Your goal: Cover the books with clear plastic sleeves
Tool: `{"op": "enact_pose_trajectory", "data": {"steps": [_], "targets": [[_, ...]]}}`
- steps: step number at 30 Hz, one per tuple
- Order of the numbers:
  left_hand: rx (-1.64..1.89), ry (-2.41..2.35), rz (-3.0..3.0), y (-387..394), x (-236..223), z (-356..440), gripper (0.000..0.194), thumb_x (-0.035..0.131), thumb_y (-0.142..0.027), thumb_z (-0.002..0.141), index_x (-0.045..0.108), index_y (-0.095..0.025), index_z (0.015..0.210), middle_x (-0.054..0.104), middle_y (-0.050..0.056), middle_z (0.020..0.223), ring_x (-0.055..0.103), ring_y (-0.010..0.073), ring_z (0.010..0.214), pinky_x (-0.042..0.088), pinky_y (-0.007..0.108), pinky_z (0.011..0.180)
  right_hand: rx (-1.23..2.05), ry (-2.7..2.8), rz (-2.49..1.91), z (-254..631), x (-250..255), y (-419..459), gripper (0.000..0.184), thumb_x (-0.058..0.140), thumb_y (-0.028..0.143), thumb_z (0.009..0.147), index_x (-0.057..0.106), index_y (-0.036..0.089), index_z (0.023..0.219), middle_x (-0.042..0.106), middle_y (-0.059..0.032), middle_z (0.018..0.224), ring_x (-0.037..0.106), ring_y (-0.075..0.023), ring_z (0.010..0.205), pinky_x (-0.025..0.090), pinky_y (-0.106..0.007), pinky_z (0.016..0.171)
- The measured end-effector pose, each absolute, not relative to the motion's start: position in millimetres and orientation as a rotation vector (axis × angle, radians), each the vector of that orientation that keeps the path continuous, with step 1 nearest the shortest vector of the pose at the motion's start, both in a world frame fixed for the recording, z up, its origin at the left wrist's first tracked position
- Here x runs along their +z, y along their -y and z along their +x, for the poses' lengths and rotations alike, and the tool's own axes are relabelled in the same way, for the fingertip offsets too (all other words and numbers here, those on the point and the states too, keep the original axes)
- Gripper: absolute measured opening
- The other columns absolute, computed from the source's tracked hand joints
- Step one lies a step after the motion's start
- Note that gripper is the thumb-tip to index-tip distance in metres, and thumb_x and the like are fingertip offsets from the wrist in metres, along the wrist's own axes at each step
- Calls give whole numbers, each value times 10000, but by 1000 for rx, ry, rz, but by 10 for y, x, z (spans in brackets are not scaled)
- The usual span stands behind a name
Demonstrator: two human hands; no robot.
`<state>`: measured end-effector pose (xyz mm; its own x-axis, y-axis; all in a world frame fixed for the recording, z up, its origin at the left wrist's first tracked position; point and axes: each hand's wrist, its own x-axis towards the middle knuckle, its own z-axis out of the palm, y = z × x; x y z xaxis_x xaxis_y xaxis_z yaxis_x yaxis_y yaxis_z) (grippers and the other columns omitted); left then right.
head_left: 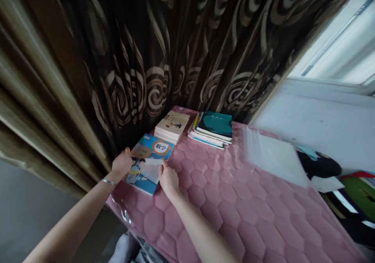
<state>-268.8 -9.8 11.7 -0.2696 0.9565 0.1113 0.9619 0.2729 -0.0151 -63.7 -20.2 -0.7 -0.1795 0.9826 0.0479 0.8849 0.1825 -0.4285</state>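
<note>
Head view, first entry: what do we list at our left hand (122, 163)?

— One hand, closed on the left edge of the blue textbook (150, 169); one silver bracelet (108, 182) at the wrist.

— And our right hand (169, 179)?

— One, likewise clamped, on the textbook's right edge. We enter the textbook itself as front cover up, between both hands, marked 数学 in a white oval. Beneath it, one pink table cover (216, 194), hexagon pattern, glossy.

— What do we count farther out?

— Just beyond the textbook, one stack of cream books (173, 122). Beyond and to its right, one mixed stack (217, 124), teal cover uppermost. Well to its right, one pale translucent sheet (274, 157). Behind it, one dark curtain (181, 52), swirl pattern.
</note>
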Motion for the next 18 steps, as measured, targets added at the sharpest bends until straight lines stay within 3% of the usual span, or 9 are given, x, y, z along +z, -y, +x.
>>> {"op": "enact_pose_trajectory", "data": {"steps": [12, 15, 18], "targets": [[-116, 2418, -1817, 48, 92, -2664, 449, 472, -178, 848, 449, -16, 1267, 663, 187, 964, 681, 279, 897, 525, 307, 696, 432, 2137, -1766, -624, -35, 212, 419, 344, 233, 979, 495, 147, 1360, 716, -149, 1056, 693, -211, 925, 496, -274, 764], [-116, 2406, -1713, 59, 158, -2601, 382, 391, -191, 886, 509, -23, 1208, 642, 203, 1001, 668, 300, 889, 515, 358, 702, 366, 2137, -1743, -582, -19, 244, 391, 368, 248, 970, 537, 175, 1315, 690, -135, 1080, 669, -210, 932, 485, -285, 784], [-191, 2205, -1743, 100, 192, -2399, 375, 333, -160, 901, 567, -49, 1172, 602, 232, 1163, 605, 336, 1058, 477, 451, 854, 246, 2164, -1673, -500, 3, 307, 347, 443, 288, 941, 597, 200, 1240, 633, -130, 1131, 605, -234, 1015, 462, -329, 857]]}}
